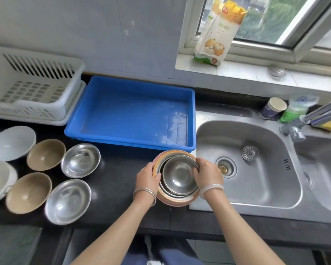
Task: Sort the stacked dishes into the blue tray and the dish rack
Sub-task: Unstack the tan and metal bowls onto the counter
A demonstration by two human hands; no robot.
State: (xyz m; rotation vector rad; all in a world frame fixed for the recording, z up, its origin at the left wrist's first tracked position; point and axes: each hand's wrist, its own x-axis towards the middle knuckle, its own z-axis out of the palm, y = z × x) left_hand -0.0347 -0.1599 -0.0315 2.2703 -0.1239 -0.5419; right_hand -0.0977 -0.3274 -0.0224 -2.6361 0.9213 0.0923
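Observation:
A stack of dishes (177, 199), steel bowls nested in an orange-rimmed plate, sits on the counter by the sink's left edge. My left hand (147, 175) grips the stack's left rim. My right hand (207, 174) grips the rim of the top steel bowl (180, 177) on its right side. Just behind the stack lies the blue tray (88, 119), with nothing in it. The white dish rack (73, 77) stands at the far left against the wall, also holding nothing.
Several bowls are spread on the black counter at left: steel bowls (80, 160) (68, 201), tan bowls (45, 154) (28, 193), white bowls (11, 143). The steel sink (246, 165) is on the right, with a faucet (313, 114), paper cup (273, 109) and sponge behind it.

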